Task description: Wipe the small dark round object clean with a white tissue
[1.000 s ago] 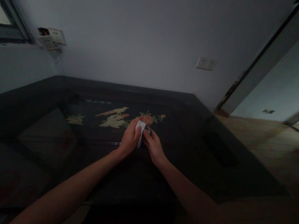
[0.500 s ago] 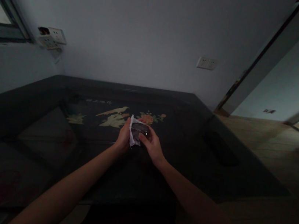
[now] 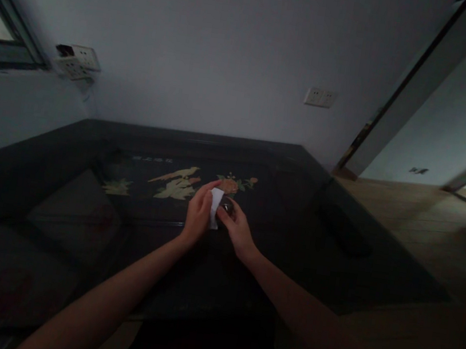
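Note:
My left hand (image 3: 198, 213) is closed on a white tissue (image 3: 215, 209), which shows as a narrow upright strip against the fingers. Just right of the tissue is a small, dark, shiny, rounded object (image 3: 227, 204), gripped by my right hand (image 3: 239, 230) with the thumb on its near side. The tissue lies against the object's left side, and the hands partly hide both. Too little light falls here to tell what the dark object is. Both hands are close together above the dark tabletop (image 3: 210, 275).
A bird-and-flower picture (image 3: 177, 183) decorates the glossy tabletop. On its right part lies a long dark object (image 3: 346, 231). The far edge meets a wall with a double socket (image 3: 319, 98). More sockets (image 3: 77, 62) and a window are at left; wooden floor (image 3: 408, 222) shows at right.
My left hand has turned and closed over the tissue, so the spread sheet is now a narrow strip and less of the dark object shows. My right hand stays nearly in place.

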Action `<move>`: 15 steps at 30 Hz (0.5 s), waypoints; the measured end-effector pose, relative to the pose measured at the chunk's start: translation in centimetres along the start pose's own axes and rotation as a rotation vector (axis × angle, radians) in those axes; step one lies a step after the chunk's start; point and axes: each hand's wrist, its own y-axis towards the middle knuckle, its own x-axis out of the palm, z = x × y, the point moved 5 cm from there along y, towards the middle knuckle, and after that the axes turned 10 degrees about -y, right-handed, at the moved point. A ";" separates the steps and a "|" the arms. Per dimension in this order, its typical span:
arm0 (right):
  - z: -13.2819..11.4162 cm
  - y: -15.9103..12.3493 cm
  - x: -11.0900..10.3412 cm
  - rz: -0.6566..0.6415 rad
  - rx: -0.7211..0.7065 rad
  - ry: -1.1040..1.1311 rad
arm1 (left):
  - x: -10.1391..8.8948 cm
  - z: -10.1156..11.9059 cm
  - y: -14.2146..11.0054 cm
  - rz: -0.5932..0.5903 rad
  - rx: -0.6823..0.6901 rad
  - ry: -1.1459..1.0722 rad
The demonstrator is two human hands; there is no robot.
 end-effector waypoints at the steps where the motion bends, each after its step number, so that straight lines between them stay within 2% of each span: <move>1: -0.2 0.0 0.0 -0.004 -0.014 -0.005 | -0.2 -0.8 0.2 0.045 -0.125 -0.108; 5: -1.0 -0.2 0.5 -0.059 -0.060 -0.005 | 0.3 -3.3 0.3 0.112 -0.581 -0.538; 7: -1.2 -0.3 0.7 -0.083 -0.065 -0.002 | 0.7 -3.6 0.3 0.090 -0.711 -0.656; 9: -1.4 -0.4 0.8 -0.095 -0.058 -0.001 | 1.0 -3.4 0.3 0.069 -0.766 -0.693; 11: -1.4 -0.5 0.8 -0.097 -0.048 -0.006 | 0.9 -3.2 0.3 0.076 -0.744 -0.676; 12: -1.4 -0.5 0.8 -0.091 -0.041 -0.008 | 0.8 -3.0 0.3 0.093 -0.689 -0.642; 15: -1.1 -0.4 0.4 -0.047 -0.011 -0.005 | 0.0 -1.7 0.1 0.114 -0.392 -0.386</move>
